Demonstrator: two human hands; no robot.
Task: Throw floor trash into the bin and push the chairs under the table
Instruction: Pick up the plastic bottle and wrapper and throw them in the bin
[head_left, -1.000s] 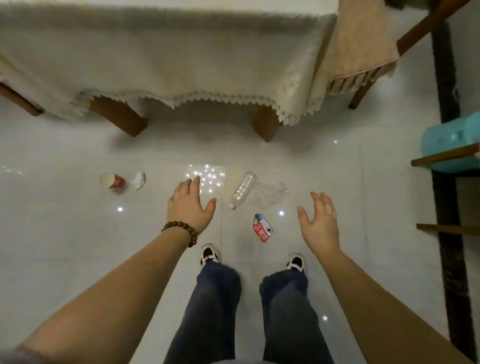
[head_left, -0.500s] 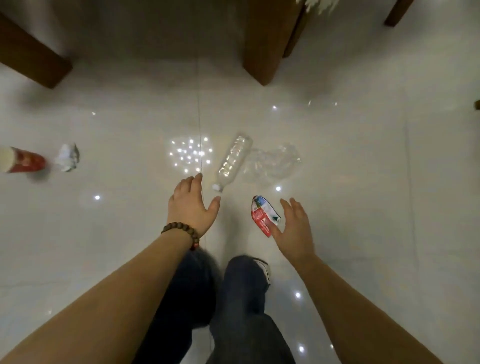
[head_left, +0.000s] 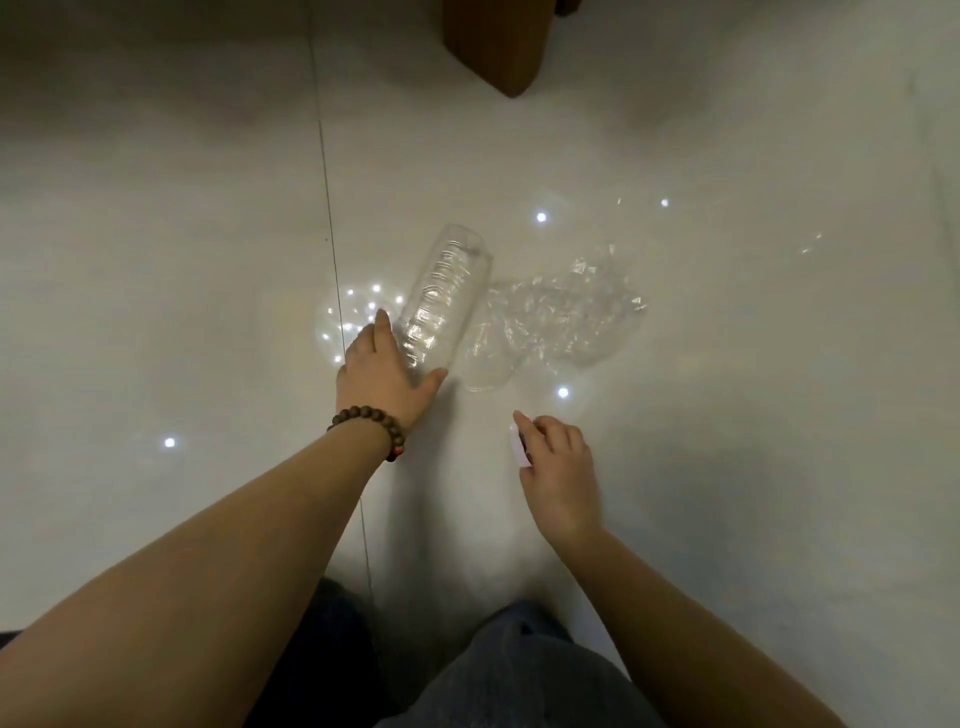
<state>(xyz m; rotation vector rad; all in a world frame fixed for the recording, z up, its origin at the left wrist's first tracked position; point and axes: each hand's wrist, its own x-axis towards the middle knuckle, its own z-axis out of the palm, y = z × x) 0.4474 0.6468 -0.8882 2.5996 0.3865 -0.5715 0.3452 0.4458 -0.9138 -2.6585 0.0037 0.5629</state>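
Here, no brand, label or writing can be read on anything in the head view. One clear plastic bottle (head_left: 441, 306) lies on its side on the glossy pale floor (head_left: 156, 260); it is ribbed, see-through and looks empty. Its lower end sits in the left hand (head_left: 382, 371), between the forefinger along its left flank and the thumb across its near end, so the left hand holds the bottle in a narrow wrap. A bracelet (head_left: 370, 423) of dark wooden beads circles that wrist.

One crumpled sheet of clear plastic wrap (head_left: 556, 322) lies just to the right of the bottle, touching or nearly touching it; which of the two cannot be told. It lies beyond the right hand.

The right hand (head_left: 558, 467) is low over the floor with its fingers curled down onto one small flat packet (head_left: 517, 447), of which only a white edge shows at the thumb side; the rest is hidden under the palm. Whether the fingers truly pinch it cannot be told.

One brown wooden leg (head_left: 498, 47) stands far beyond both hands.
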